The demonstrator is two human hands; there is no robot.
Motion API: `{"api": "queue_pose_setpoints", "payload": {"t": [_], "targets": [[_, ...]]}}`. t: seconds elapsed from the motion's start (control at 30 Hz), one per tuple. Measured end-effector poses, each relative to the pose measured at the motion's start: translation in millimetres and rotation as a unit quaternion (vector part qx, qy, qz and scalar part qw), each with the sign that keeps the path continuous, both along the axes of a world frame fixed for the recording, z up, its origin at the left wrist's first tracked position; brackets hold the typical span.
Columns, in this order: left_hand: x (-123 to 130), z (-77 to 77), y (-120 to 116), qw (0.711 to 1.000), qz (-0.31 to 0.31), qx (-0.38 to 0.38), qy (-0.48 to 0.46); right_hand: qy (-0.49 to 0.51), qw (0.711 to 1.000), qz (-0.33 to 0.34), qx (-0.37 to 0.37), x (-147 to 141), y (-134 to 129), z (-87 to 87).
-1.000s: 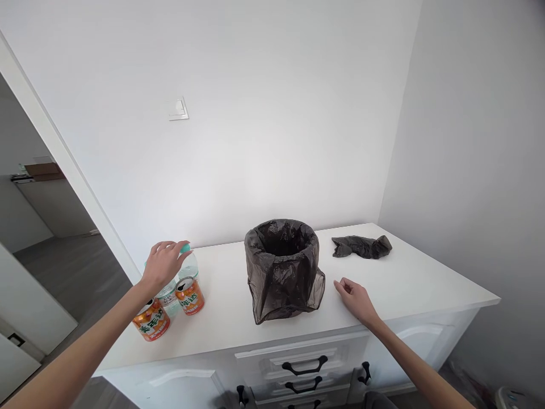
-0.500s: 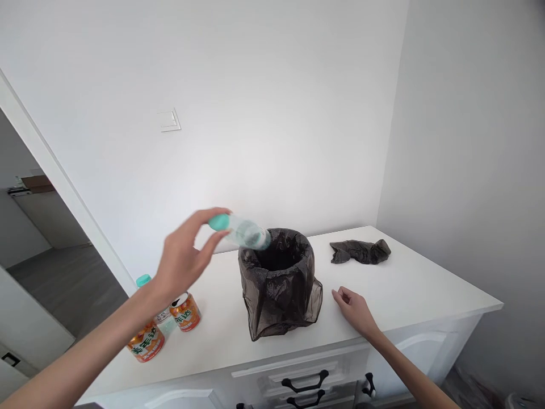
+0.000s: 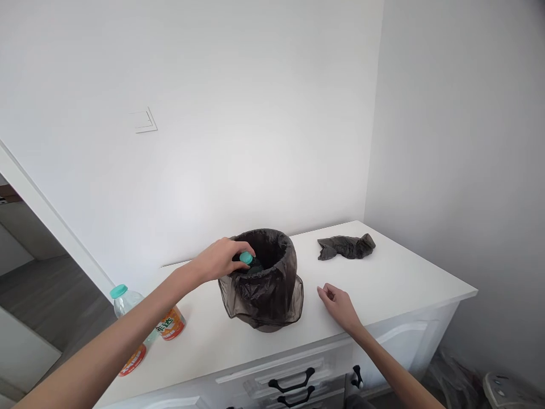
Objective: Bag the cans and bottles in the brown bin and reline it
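Note:
My left hand (image 3: 227, 258) pinches the green cap of a bottle (image 3: 246, 258) at the left rim of a bin lined with a black plastic bag (image 3: 272, 295). The bottle's body is down inside the bin and mostly hidden. My right hand (image 3: 338, 307) rests on the white countertop to the right of the bin, fingers curled with nothing visible in them. On the left stand another clear bottle with a green cap (image 3: 123, 298) and two orange cans (image 3: 172, 324), (image 3: 135, 362), partly hidden by my left arm.
A crumpled black bag (image 3: 347, 247) lies on the white countertop (image 3: 383, 284) at the back right. White walls stand behind and to the right. Drawers with black handles (image 3: 292, 380) are below the front edge. A doorway opens at the far left.
My left hand has lowered the bottle from above the rim into the bin, and the bottle is now more upright. The view has shifted slightly right. My right hand looks the same.

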State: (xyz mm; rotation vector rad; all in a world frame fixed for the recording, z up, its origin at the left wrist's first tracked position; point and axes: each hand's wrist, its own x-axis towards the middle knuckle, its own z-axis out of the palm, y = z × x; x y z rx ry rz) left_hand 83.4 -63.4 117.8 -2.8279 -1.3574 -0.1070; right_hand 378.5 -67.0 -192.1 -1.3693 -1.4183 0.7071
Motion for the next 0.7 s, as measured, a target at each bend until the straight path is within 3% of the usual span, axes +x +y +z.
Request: {"api": "queue_pose_setpoints", "payload": {"t": [0.17, 0.33, 0.43, 0.57, 0.7], "targets": [[6, -1.6, 2, 0.998, -0.041, -0.028, 0.025, 0.006, 1.0, 0.006, 0.006, 1, 0, -0.5], [-18, 1.2, -19, 0.994, -0.023, 0.11, -0.012, 0.01, 1.0, 0.005, 0.004, 1, 1, -3.1], [-65, -3.1, -30, 0.975, 0.069, 0.204, -0.049, 0.013, 1.0, 0.006, 0.002, 1, 0, -3.8], [-162, -21.8, -42, 0.93, 0.217, 0.294, -0.022, 0.007, 1.0, 0.004, 0.003, 1, -3, -2.6], [-255, -50.9, -56, 0.895, 0.357, 0.268, 0.009, -0.01, 1.0, -0.003, 0.009, 0, -6, -2.3]]}}
